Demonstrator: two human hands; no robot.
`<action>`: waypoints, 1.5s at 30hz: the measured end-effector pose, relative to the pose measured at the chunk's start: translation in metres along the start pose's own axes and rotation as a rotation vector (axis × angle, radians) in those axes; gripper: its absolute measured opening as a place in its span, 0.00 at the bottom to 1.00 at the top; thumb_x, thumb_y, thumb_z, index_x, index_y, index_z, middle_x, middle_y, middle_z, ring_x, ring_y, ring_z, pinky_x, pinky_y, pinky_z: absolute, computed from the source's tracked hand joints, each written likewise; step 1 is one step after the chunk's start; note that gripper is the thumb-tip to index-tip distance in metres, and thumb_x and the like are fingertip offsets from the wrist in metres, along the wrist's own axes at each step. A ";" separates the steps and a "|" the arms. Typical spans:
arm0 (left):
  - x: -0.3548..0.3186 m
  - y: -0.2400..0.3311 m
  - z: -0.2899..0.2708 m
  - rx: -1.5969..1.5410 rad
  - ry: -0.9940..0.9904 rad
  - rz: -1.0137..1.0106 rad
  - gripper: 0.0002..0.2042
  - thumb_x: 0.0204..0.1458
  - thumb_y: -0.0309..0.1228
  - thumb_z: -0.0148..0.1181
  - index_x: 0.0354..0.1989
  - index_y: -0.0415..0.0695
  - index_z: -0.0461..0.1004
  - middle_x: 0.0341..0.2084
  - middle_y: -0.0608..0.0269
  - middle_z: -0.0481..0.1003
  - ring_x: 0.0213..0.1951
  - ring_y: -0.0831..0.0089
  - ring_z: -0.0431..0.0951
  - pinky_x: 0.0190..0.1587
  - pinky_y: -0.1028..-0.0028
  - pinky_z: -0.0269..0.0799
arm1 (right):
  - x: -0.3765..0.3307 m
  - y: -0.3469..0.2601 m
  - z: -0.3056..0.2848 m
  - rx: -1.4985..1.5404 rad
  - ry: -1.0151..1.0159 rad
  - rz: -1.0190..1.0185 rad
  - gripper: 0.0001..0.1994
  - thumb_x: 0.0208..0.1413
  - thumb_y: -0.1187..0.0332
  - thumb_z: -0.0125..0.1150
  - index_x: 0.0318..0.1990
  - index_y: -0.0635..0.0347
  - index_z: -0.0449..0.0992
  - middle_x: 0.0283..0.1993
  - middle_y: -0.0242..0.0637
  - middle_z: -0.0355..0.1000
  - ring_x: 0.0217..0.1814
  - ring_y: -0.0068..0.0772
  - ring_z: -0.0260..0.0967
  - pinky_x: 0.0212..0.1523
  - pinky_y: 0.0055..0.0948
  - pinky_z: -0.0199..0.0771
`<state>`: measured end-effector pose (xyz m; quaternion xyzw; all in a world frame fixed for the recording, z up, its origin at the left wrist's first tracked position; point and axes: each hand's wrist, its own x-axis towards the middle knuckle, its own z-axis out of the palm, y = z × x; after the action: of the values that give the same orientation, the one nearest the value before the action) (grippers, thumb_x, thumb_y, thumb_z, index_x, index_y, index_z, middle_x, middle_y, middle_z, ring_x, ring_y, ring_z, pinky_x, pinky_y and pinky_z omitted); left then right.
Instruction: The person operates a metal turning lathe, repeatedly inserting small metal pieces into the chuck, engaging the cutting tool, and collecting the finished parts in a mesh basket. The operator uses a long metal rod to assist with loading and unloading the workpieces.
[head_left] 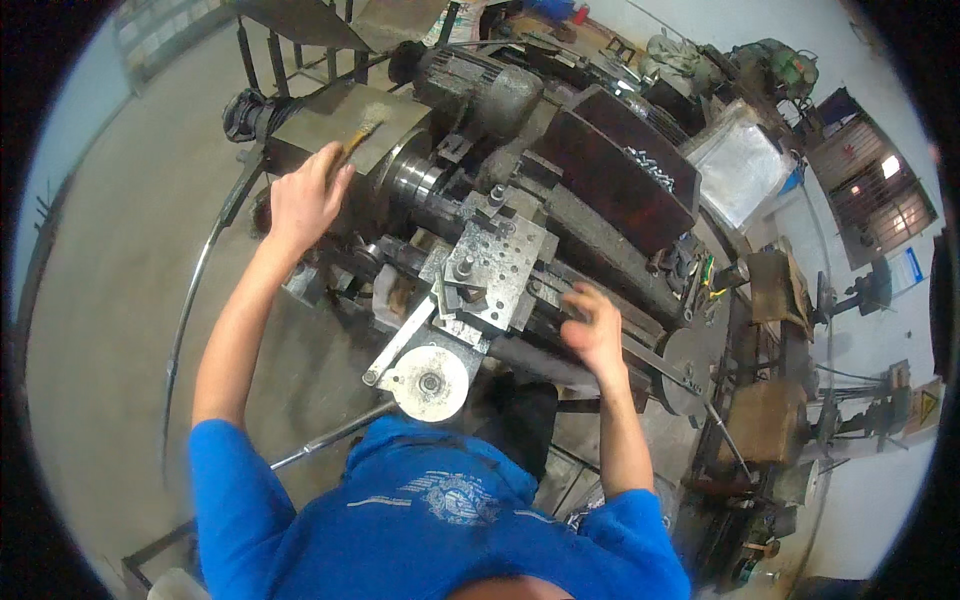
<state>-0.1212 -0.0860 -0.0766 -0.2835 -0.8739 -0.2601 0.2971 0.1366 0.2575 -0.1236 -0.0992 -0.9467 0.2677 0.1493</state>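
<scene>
At the headstock end of the lathe, the left hand (308, 203) reaches out with thumb and fingers closed around the handle of a brush (371, 124). Brush sits over the grey-green headstock cover (317, 118), nearer its right corner than its left; pale bristles point away from the wearer. Cannot tell whether the bristles touch the cover.

Right hand (598, 338) slightly blurred, off the right edge of the drilled plate (510, 255), above the dark bed rails. Fingers bent, thumb and fingertips apart.

Just beside the cover's right edge: bright round spindle part (414, 180). Two upright bolts stand on the plate, one near its far left corner, one toward its left edge. Flat steel bar (402, 342) slants from the plate's near side, just beside a pale round disc (432, 383).

Behind the bed, a dark bin (603, 175); small silvery parts (652, 168) lie inside, toward its right end. Motor (480, 92) beyond the headstock. Green-and-yellow-handled pliers (710, 275) near the bin's right end.
</scene>
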 end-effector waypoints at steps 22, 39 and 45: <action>-0.032 0.069 0.038 -0.025 -0.337 0.266 0.07 0.50 0.28 0.53 0.36 0.40 0.72 0.19 0.51 0.69 0.24 0.52 0.73 0.26 0.59 0.68 | -0.084 -0.006 -0.028 0.163 0.053 0.146 0.20 0.28 0.70 0.57 0.37 0.63 0.77 0.40 0.46 0.74 0.45 0.43 0.72 0.48 0.32 0.68; 0.019 0.039 -0.016 0.036 0.127 0.145 0.08 0.53 0.29 0.55 0.40 0.42 0.74 0.26 0.54 0.74 0.26 0.59 0.76 0.26 0.69 0.69 | -0.147 0.014 -0.058 0.248 0.147 0.393 0.20 0.31 0.69 0.57 0.39 0.64 0.77 0.38 0.43 0.75 0.42 0.34 0.72 0.46 0.27 0.68; 0.028 0.017 -0.017 0.165 -0.324 -0.130 0.17 0.56 0.46 0.47 0.50 0.56 0.72 0.30 0.49 0.75 0.34 0.53 0.76 0.37 0.62 0.69 | -0.220 0.046 -0.083 0.107 0.336 0.519 0.21 0.32 0.68 0.59 0.39 0.66 0.77 0.40 0.45 0.76 0.44 0.36 0.73 0.48 0.31 0.70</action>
<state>-0.1229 -0.0749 -0.0417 -0.2392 -0.9451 -0.1574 0.1572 0.3749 0.2768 -0.1316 -0.3722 -0.8365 0.3261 0.2352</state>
